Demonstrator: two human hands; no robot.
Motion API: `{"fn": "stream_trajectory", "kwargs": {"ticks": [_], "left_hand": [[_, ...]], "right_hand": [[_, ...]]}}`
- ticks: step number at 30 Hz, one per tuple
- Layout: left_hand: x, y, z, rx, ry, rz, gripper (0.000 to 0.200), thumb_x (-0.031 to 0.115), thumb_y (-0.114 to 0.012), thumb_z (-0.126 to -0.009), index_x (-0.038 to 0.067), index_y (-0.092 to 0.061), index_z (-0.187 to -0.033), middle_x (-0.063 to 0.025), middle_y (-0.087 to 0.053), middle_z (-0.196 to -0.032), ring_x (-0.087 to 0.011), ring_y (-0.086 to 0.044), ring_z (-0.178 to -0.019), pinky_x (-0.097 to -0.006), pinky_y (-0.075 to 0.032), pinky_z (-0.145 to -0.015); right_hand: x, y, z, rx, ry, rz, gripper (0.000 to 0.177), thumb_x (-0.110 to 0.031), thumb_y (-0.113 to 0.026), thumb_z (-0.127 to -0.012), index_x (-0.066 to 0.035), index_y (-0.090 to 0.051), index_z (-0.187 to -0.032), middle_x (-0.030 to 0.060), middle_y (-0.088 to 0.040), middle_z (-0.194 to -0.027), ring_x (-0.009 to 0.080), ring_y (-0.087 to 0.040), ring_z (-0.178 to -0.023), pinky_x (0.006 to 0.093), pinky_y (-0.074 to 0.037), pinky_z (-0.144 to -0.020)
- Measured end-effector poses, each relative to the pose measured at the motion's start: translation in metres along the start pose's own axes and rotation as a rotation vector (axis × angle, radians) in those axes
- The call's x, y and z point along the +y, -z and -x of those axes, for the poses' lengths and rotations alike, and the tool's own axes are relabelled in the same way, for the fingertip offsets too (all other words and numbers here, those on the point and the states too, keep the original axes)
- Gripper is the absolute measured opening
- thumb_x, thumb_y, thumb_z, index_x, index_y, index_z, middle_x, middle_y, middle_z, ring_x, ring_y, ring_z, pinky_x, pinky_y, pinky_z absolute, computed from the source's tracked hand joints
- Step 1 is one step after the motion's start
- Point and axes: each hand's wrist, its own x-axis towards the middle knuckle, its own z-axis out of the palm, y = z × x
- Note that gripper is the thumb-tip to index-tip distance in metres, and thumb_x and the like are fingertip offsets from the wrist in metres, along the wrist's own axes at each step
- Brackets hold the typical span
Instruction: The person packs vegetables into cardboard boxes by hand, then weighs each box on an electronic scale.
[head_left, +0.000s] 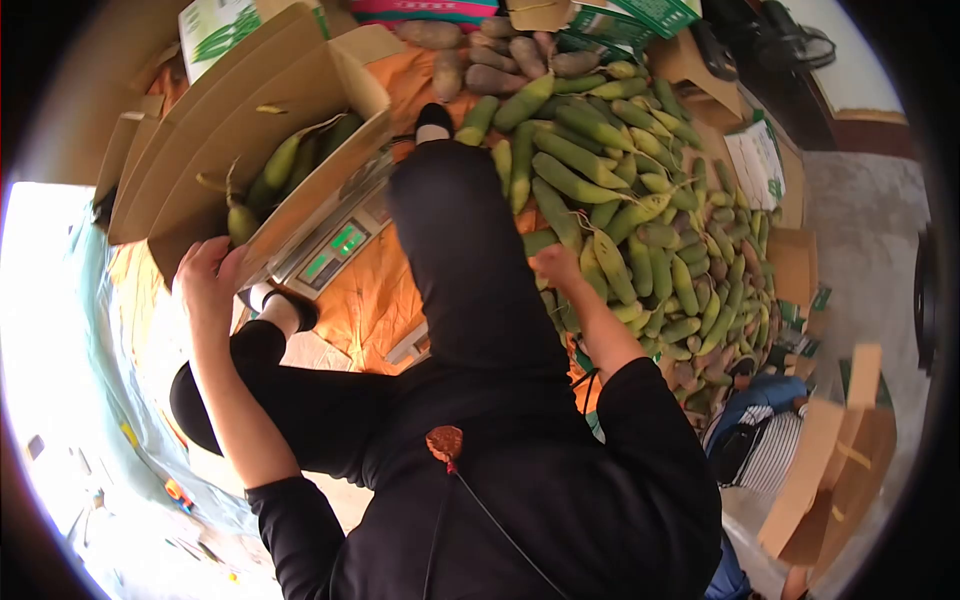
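Note:
My left hand (208,278) is at the near corner of an open cardboard box (300,215), its fingers bent over the edge. Inside the box lie a few green radishes (283,165), one with its pale end close to my fingers. Under the box, a scale (335,250) shows lit green digits. My right hand (557,265) is closed beside my knee, at the near edge of a big heap of green radishes (640,200). Whatever its fingers hold, if anything, is hidden.
Purplish radishes (490,75) lie beyond the heap on an orange sheet (365,300). More cardboard boxes (830,480) stand at the right, near another person in a striped top (772,450). My legs (470,250) lie between box and heap.

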Motion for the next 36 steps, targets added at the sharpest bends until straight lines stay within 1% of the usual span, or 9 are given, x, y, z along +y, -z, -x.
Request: {"fn": "stream_trajectory", "kwargs": {"ticks": [2,4,5,14,16,19,23,32,36], "left_hand": [[-0.006,-0.004,-0.002,-0.007,-0.005,0.018,0.025,0.016,-0.068,-0.078,-0.001,-0.067,-0.096,-0.0130,-0.065,-0.083,-0.0227,-0.062,-0.072,-0.0318,-0.049,-0.067],[-0.002,-0.005,-0.003,-0.017,-0.011,0.045,0.025,0.016,-0.068,-0.078,-0.001,-0.067,-0.097,-0.0129,-0.065,-0.083,-0.0222,-0.062,-0.072,-0.0316,-0.048,-0.067],[0.001,-0.006,-0.003,0.010,-0.011,0.047,0.023,0.014,-0.068,-0.078,-0.002,-0.067,-0.095,-0.0125,-0.064,-0.081,-0.0220,-0.062,-0.071,-0.0312,-0.048,-0.066],[0.002,-0.014,-0.010,0.072,0.001,0.107,0.020,0.012,-0.066,-0.081,-0.001,-0.067,-0.096,-0.0105,-0.063,-0.079,-0.0176,-0.060,-0.068,-0.0292,-0.048,-0.065],[0.001,-0.015,-0.010,0.061,0.006,0.083,0.020,0.013,-0.065,-0.082,0.000,-0.067,-0.096,-0.0098,-0.064,-0.082,-0.0174,-0.061,-0.070,-0.0287,-0.048,-0.066],[-0.002,-0.015,-0.012,0.018,0.053,0.133,0.020,0.013,-0.062,-0.086,-0.002,-0.066,-0.099,-0.0108,-0.065,-0.091,-0.0171,-0.062,-0.080,-0.0276,-0.048,-0.073],[-0.003,-0.017,-0.013,0.038,0.050,0.127,0.019,0.010,-0.061,-0.087,-0.002,-0.066,-0.099,-0.0103,-0.065,-0.091,-0.0164,-0.062,-0.081,-0.0268,-0.048,-0.074],[-0.009,-0.024,-0.011,0.114,0.040,0.155,0.016,0.009,-0.062,-0.086,-0.002,-0.067,-0.097,-0.0080,-0.063,-0.083,-0.0134,-0.059,-0.072,-0.0250,-0.047,-0.065],[-0.017,-0.027,-0.010,0.108,0.049,0.182,0.017,0.009,-0.061,-0.088,-0.003,-0.066,-0.099,-0.0078,-0.063,-0.087,-0.0136,-0.059,-0.078,-0.0254,-0.047,-0.071]], "right_hand": [[-0.006,-0.007,0.025,-0.032,0.075,-0.006,0.011,-0.014,-0.062,-0.076,-0.004,-0.064,-0.081,0.0089,-0.061,-0.068,0.0167,-0.062,-0.062,0.0306,-0.048,-0.053],[-0.020,-0.002,0.041,-0.362,-0.311,-0.160,0.012,-0.014,-0.061,-0.077,-0.003,-0.063,-0.084,0.0088,-0.061,-0.068,0.0169,-0.062,-0.063,0.0309,-0.047,-0.051],[-0.017,-0.004,0.048,-0.352,-0.318,-0.166,0.012,-0.014,-0.061,-0.077,-0.003,-0.063,-0.084,0.0088,-0.061,-0.068,0.0169,-0.062,-0.063,0.0309,-0.047,-0.051],[0.022,-0.023,0.026,-0.191,0.037,-0.147,0.008,-0.011,-0.060,-0.079,-0.004,-0.064,-0.081,0.0058,-0.061,-0.069,0.0142,-0.058,-0.057,0.0302,-0.044,-0.045],[-0.014,0.011,0.026,0.018,-0.310,-0.500,0.006,-0.009,-0.059,-0.079,-0.005,-0.063,-0.079,0.0046,-0.058,-0.066,0.0136,-0.056,-0.057,0.0297,-0.045,-0.046],[-0.005,0.032,-0.005,0.229,-0.340,-0.603,0.009,-0.014,-0.061,-0.078,-0.005,-0.063,-0.079,0.0100,-0.062,-0.070,0.0238,-0.061,-0.066,0.0358,-0.049,-0.059],[-0.012,0.086,-0.029,0.333,-0.605,-1.083,0.010,-0.014,-0.064,-0.078,-0.007,-0.060,-0.084,0.0042,-0.058,-0.070,0.0206,-0.057,-0.063,0.0354,-0.048,-0.053],[0.046,0.121,-0.083,0.518,-0.866,-1.378,0.061,-0.009,-0.063,-0.083,-0.011,-0.033,-0.136,0.0073,-0.045,-0.123,0.0234,-0.045,-0.113,0.0453,-0.045,-0.085],[0.042,0.124,-0.093,0.557,-0.792,-1.499,0.040,-0.009,-0.060,-0.084,-0.012,-0.046,-0.121,0.0048,-0.047,-0.122,0.0207,-0.044,-0.114,0.0454,-0.039,-0.091]]}}
